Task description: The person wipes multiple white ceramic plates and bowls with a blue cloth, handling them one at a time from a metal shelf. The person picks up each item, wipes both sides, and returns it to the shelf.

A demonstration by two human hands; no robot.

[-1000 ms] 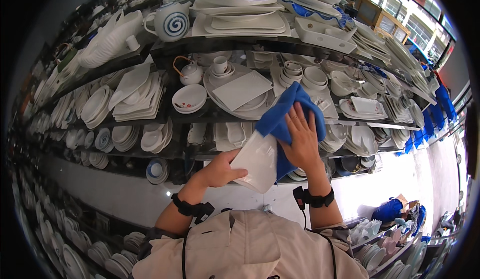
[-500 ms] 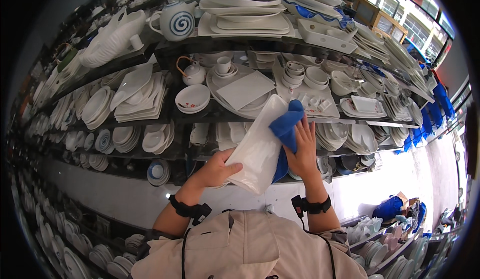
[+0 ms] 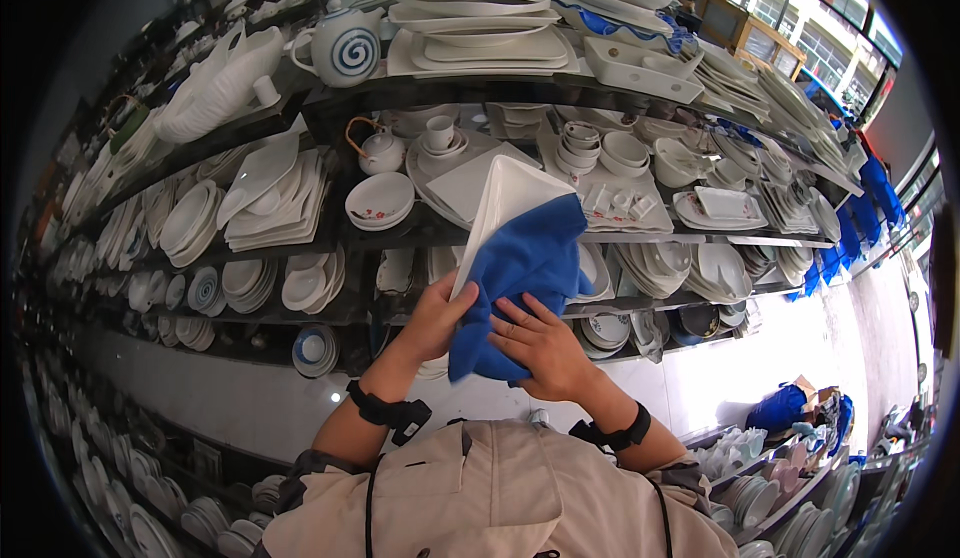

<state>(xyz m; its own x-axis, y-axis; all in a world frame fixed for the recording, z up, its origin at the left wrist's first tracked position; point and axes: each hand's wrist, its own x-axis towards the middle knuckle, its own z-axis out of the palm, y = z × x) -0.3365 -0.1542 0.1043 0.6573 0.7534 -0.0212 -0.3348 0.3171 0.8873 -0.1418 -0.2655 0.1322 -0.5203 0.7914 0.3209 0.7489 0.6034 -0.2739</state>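
Observation:
A long white rectangular plate (image 3: 513, 186) with a raised rim is held up, tilted, in front of the shelves. My left hand (image 3: 432, 320) is closed on its left edge near the lower end, thumb on the front. Over most of the plate's lower part lies a rumpled blue cloth (image 3: 525, 253), which hides that surface. On the cloth rests my right hand (image 3: 545, 346), its fingers bent and slightly apart, pressing it to the plate. Only the plate's top end and left rim show.
Shelves hold stacked white plates (image 3: 480, 48), a teapot with a blue spiral (image 3: 345, 48), a small teapot (image 3: 380, 151), flower-marked bowls (image 3: 380, 198) and small bowls (image 3: 580, 146). A flat white plate (image 3: 460, 183) lies just behind the held one. More dishes (image 3: 750, 503) stand behind me.
My right hand has come down and left with the cloth, which now spreads across the plate's lower part. The plate stands more upright in my left hand.

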